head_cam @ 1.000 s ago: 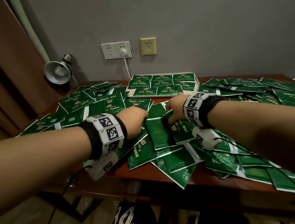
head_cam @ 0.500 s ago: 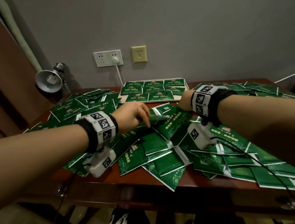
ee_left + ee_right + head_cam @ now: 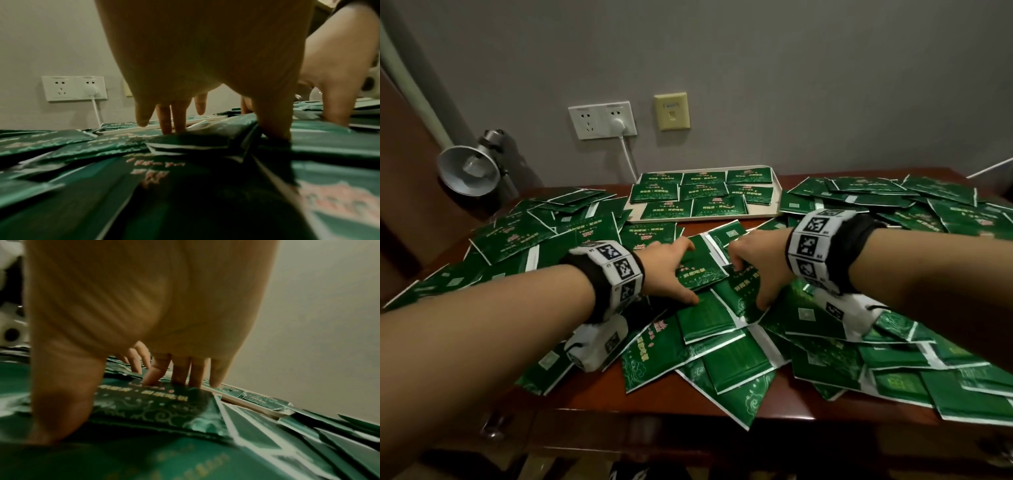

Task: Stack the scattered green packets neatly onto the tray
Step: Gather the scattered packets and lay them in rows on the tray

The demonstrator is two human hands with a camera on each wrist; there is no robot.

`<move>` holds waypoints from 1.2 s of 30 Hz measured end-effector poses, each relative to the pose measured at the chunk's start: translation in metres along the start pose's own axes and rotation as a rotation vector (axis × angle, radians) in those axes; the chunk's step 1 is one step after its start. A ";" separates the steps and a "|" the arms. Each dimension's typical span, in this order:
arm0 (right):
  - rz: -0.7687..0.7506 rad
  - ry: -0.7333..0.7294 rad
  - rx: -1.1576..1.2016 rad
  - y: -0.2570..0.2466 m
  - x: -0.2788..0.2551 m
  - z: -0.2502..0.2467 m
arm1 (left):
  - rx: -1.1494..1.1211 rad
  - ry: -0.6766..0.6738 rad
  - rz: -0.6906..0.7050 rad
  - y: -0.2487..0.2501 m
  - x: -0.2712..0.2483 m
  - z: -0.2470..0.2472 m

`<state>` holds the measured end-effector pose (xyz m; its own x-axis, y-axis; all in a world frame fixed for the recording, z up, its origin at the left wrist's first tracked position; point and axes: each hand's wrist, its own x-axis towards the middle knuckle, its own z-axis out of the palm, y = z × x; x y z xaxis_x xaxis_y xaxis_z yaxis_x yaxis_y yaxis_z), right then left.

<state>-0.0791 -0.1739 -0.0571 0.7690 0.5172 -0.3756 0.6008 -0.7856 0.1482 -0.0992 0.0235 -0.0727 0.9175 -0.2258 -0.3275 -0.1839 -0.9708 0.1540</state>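
Observation:
Green packets [image 3: 722, 363] lie scattered in heaps over the brown table. The white tray [image 3: 777, 197] stands at the back centre with rows of packets flat in it. My left hand [image 3: 688, 272] straddles one packet [image 3: 709, 260] on the middle pile, fingers on its far edge and thumb on its near edge. In the left wrist view its fingers [image 3: 179, 116] point straight down. Just to the right, my right hand [image 3: 748, 286] grips a neighbouring packet [image 3: 736, 298] the same way. The right wrist view shows that packet [image 3: 154, 408] between thumb and fingers [image 3: 180, 373].
More packets are heaped at the left [image 3: 517, 236] and right [image 3: 928, 205] of the table. A metal lamp [image 3: 469, 168] sits at the back left. A wall socket [image 3: 602, 120] has a white cord running down behind the tray. Some packets overhang the table's front edge [image 3: 654, 407].
Both hands have come down onto the middle pile and closer together. The packets they held lifted half a second ago now lie low on the heap.

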 end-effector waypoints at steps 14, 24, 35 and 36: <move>0.064 0.026 -0.137 0.025 -0.003 -0.010 | 0.069 0.101 0.074 0.004 0.025 -0.017; 0.326 0.170 0.009 0.115 0.037 -0.042 | 0.186 0.129 0.266 0.045 0.111 -0.072; 0.216 -0.019 -0.066 0.150 0.131 -0.039 | 0.029 -0.094 0.287 0.038 0.196 -0.076; 0.220 -0.045 -0.078 0.151 0.135 -0.038 | 0.015 -0.101 0.289 0.034 0.195 -0.076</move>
<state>0.1233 -0.2097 -0.0504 0.8738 0.3195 -0.3665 0.4363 -0.8480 0.3009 0.1010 -0.0470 -0.0603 0.7870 -0.4988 -0.3631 -0.4378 -0.8662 0.2410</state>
